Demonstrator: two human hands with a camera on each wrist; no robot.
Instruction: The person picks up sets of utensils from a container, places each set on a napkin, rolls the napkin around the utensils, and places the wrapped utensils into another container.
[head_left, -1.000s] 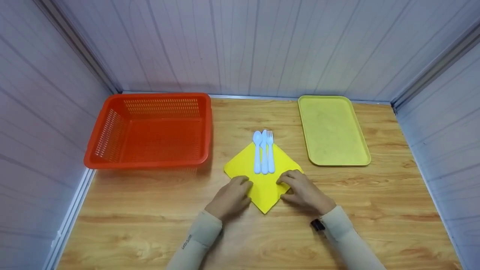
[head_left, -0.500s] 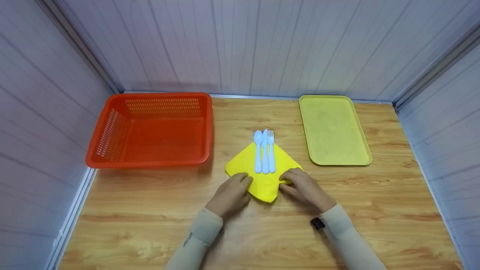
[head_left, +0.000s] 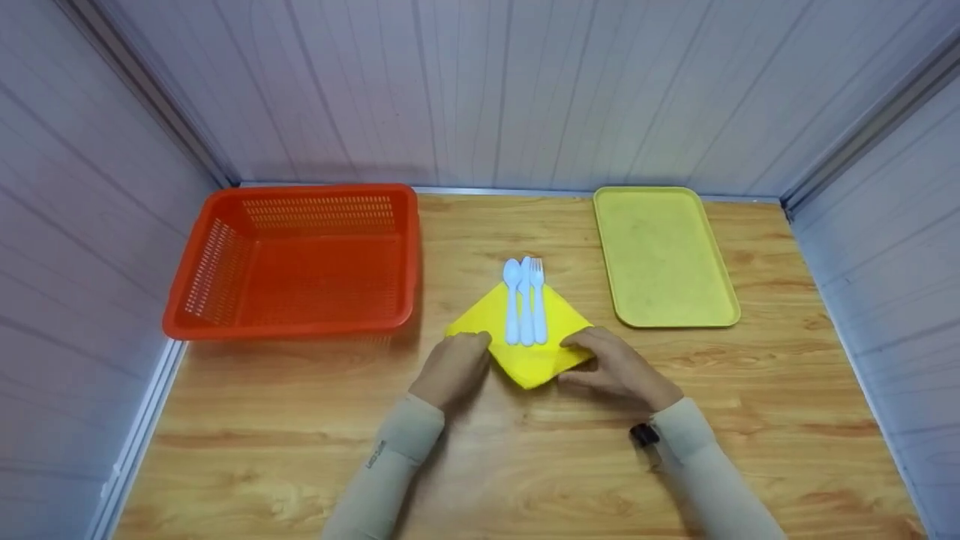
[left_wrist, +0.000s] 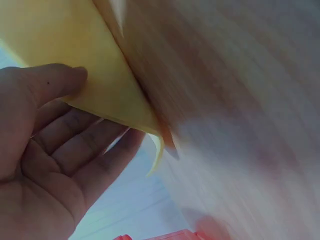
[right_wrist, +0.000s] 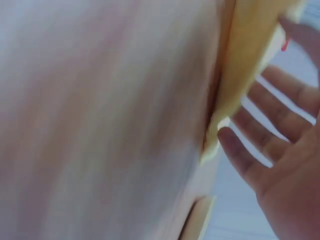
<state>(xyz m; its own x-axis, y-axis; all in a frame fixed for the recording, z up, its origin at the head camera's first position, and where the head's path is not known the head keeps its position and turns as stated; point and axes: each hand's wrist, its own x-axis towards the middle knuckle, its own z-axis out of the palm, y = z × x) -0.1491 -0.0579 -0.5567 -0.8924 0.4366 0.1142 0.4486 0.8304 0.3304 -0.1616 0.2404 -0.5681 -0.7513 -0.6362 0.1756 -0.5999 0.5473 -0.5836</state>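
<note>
A yellow cloth napkin (head_left: 525,364) lies cornerwise on the table, its near corner between my hands. On it, side by side, rest a pale blue spoon (head_left: 512,300), knife (head_left: 526,307) and fork (head_left: 538,300), their heads past its far corner. My left hand (head_left: 456,367) pinches the napkin's near left edge; the left wrist view shows the thumb (left_wrist: 65,80) on one face and fingers behind. At the near right edge is my right hand (head_left: 619,367), thumb and fingers spread apart. In the right wrist view its fingers are loosely extended beside the napkin's rim.
A red perforated basket (head_left: 289,330) stands at the back left of the wooden table (head_left: 525,480). At the back right lies a yellow tray (head_left: 667,259). Panelled walls (head_left: 480,97) enclose the back and both sides.
The napkin's near corner has drawn back toward the cutlery, after bending to the right midway. Both hands have shifted slightly away from the body, and the right thumb and fingers have spread wider.
</note>
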